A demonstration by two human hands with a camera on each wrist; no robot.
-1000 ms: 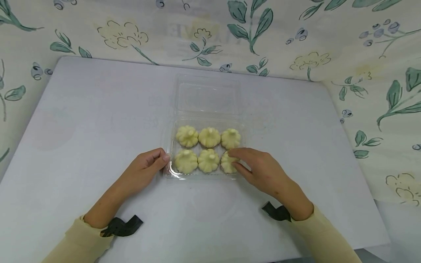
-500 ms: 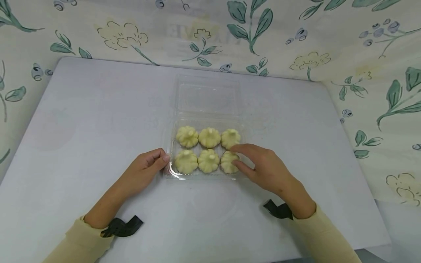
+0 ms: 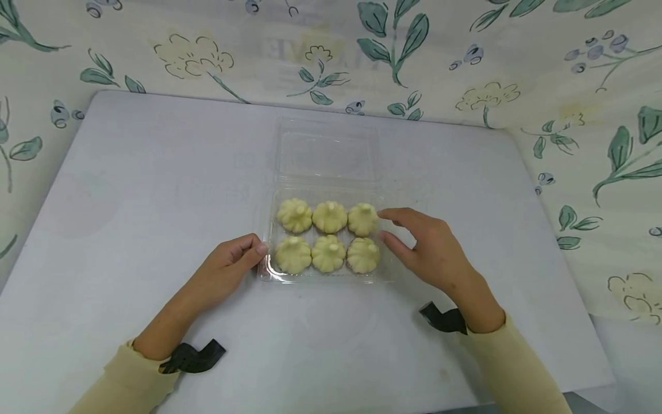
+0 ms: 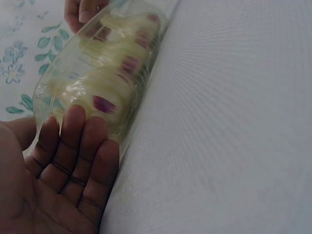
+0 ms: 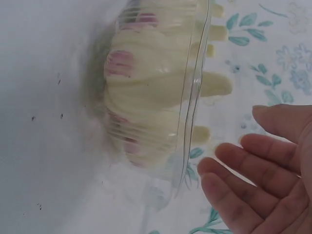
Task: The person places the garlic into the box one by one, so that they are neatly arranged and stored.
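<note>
A clear plastic clamshell box (image 3: 316,278) lies with its lid (image 3: 327,150) folded back. In it sit several pale yellow, ribbed, garlic-bulb-shaped pieces (image 3: 328,253) in two rows, stubby stems up; the wrist views show purple patches low on their sides. At the box's left edge, my left hand (image 3: 230,261) holds the rim, thumb above and fingers (image 4: 95,141) against the outer wall. My right hand (image 3: 431,247) hovers by the right edge, thumb and fingers apart, nothing between them. The right wrist view shows a gap between its fingertips and the bulb-shaped pieces (image 5: 151,87).
The box rests on a white tabletop (image 3: 155,172). Flower-printed cloth (image 3: 258,52) hangs along the table's back and right sides. Black straps (image 3: 191,356) stick out at both wrists.
My right hand has drawn off the front right bulb-shaped piece, moving right and a little back; that piece now shows whole in the box. The left hand stays put.
</note>
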